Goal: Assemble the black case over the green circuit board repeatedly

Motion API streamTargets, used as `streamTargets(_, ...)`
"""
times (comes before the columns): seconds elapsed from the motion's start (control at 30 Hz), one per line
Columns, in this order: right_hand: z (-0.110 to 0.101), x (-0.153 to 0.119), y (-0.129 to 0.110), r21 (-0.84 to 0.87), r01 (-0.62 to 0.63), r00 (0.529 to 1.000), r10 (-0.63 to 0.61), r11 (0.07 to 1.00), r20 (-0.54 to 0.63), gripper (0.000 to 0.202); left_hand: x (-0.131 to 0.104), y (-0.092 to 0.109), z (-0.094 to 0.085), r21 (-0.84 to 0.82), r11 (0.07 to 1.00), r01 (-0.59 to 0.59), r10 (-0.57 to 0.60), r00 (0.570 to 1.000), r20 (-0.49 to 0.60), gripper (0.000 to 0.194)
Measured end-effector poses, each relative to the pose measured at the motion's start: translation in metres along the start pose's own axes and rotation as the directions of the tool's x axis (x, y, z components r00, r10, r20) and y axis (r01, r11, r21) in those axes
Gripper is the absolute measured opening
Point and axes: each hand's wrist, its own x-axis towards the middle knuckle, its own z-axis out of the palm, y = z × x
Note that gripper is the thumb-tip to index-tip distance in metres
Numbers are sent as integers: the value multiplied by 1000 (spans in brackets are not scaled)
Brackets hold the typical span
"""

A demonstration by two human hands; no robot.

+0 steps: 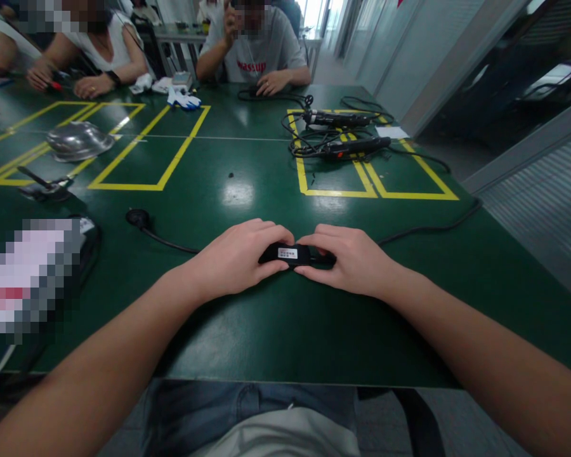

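Between both hands, low over the green table [247, 330], is a black oblong device with a white label [288, 253]. My left hand [240, 257] grips its left part, thumb below and fingers above. My right hand [347, 257] closes around its right end, thumb also at the lower side; the fingertips of both hands nearly meet. Part of the device is hidden inside the hands. From behind my left hand a black cord runs left to a round black plug [137, 218]. Another black cord [433, 228] leads off to the right from behind my right hand.
Yellow tape outlines [128, 186] mark the table. Corded black wand-like tools [356, 147] lie at the back right. A metal bowl [78, 141], a blurred dark object [47, 184] and a pixelated phone-like item [26, 279] are at left. Gloves [184, 99] lie farther back, near seated people.
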Motion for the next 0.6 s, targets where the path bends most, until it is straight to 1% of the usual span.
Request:
streamTargets(0.2, 0, 0, 0, 22, 9, 1000, -9, 1000, 0, 31, 1, 0, 0, -3, 1000, -3, 3, 1000, 3, 20)
streamTargets(0.43, 1, 1, 0, -21, 45, 999, -45, 999, -16, 31, 1, 1, 0, -22, 1000, -3, 3, 1000, 3, 21)
streamTargets(0.6, 2, 0, 0, 19, 59, 998, -58, 998, -32, 28, 1, 1, 0, -17, 1000, 13, -12, 1000, 15, 21)
